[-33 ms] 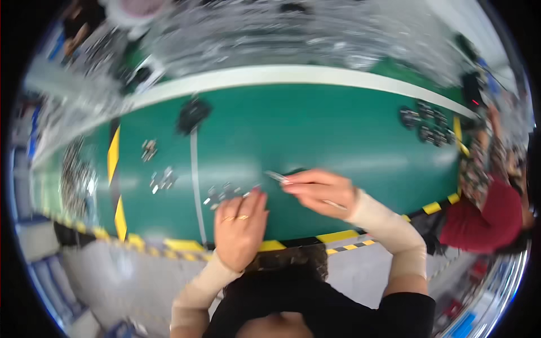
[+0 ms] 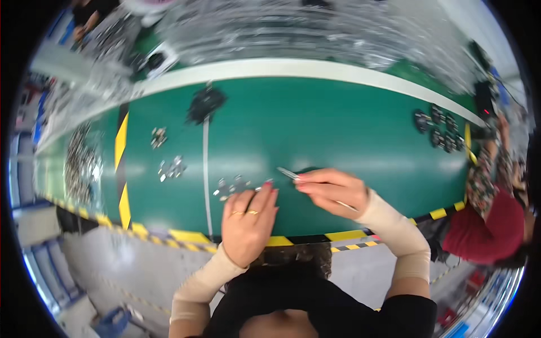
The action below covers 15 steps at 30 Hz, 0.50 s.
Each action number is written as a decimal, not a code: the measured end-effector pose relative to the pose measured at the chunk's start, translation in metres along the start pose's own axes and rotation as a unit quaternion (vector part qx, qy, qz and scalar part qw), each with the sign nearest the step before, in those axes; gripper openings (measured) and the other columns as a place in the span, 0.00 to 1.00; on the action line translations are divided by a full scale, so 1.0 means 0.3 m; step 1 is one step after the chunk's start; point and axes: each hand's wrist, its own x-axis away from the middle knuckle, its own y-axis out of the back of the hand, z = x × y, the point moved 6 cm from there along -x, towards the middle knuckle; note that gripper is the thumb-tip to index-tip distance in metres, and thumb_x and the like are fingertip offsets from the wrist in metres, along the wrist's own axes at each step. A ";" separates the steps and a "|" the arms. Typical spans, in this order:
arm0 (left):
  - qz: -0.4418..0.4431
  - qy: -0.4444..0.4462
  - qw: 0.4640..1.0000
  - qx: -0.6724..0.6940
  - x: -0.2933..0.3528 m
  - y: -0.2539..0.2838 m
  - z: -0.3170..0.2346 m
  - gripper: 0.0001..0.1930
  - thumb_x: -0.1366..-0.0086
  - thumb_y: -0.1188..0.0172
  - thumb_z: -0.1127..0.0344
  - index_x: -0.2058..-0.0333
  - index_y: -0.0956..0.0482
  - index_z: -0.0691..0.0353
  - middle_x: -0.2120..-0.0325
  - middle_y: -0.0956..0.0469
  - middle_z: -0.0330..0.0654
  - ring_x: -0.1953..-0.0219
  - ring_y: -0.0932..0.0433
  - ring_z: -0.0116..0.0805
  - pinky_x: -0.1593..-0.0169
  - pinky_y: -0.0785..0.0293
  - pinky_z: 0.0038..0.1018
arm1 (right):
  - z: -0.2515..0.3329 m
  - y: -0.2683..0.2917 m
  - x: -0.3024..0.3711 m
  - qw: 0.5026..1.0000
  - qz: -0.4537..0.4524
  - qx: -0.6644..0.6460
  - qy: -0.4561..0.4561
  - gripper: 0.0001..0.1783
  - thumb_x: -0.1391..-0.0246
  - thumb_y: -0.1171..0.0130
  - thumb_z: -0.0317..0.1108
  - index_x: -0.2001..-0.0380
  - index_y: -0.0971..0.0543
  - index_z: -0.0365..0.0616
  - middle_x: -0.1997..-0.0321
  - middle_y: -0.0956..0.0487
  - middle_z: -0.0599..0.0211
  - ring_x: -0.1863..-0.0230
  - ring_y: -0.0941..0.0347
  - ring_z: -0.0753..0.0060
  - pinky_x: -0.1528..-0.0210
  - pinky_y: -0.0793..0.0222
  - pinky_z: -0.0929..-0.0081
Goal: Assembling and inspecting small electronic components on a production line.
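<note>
**Both hands low on the green mat, tweezers in your right**

Your left hand [image 2: 248,222] lies palm down on the green mat [image 2: 338,135], fingers held together and pointing to 12 o'clock, with 2 gold rings [image 2: 244,213] on them. Its fingertips rest at the near edge of a small cluster of metal parts [image 2: 232,186]; the parts are too small to count surely.

Your right hand [image 2: 332,191] comes in from 4 o'clock, wrist bent, fingers curled and pinching a pair of metal tweezers [image 2: 288,173]. The tips point toward 10 o'clock, just right of that cluster, and you cannot tell whether they grip a part.

Out at 9 o'clock from your left hand sit 2 more little groups of metal parts [image 2: 172,168], one beyond the other. A black part [image 2: 205,104] lies at 11 o'clock, at the far end of a pale line [image 2: 205,169] on the mat. About 6 dark round pieces [image 2: 437,130] sit at 2 o'clock, near another person in a red top [image 2: 496,225].
</note>
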 end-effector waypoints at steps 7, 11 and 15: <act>-0.031 0.038 0.999 -0.001 0.037 0.005 0.034 0.23 0.49 0.32 0.72 0.51 0.21 0.66 0.47 0.29 0.44 0.51 0.30 0.44 0.49 0.32 0.40 | 0.000 -0.059 -0.031 0.996 0.059 0.036 0.057 0.21 0.59 0.36 0.14 0.57 0.18 0.36 0.53 0.21 0.55 0.58 0.19 0.57 0.60 0.20 0.70; -0.014 0.052 0.998 -0.009 0.038 -0.003 0.033 0.22 0.47 0.33 0.69 0.51 0.21 0.65 0.48 0.29 0.44 0.50 0.31 0.43 0.48 0.34 0.41 | 0.006 -0.062 -0.030 0.995 0.046 0.055 0.068 0.21 0.60 0.35 0.14 0.58 0.19 0.36 0.53 0.21 0.55 0.59 0.19 0.56 0.61 0.19 0.69; -0.025 0.068 0.996 -0.046 0.028 0.000 0.048 0.22 0.47 0.34 0.69 0.52 0.21 0.65 0.48 0.28 0.41 0.51 0.31 0.40 0.47 0.34 0.41 | 0.009 -0.064 -0.050 0.996 0.049 0.046 0.060 0.21 0.60 0.36 0.14 0.58 0.19 0.36 0.54 0.21 0.55 0.59 0.19 0.56 0.60 0.19 0.69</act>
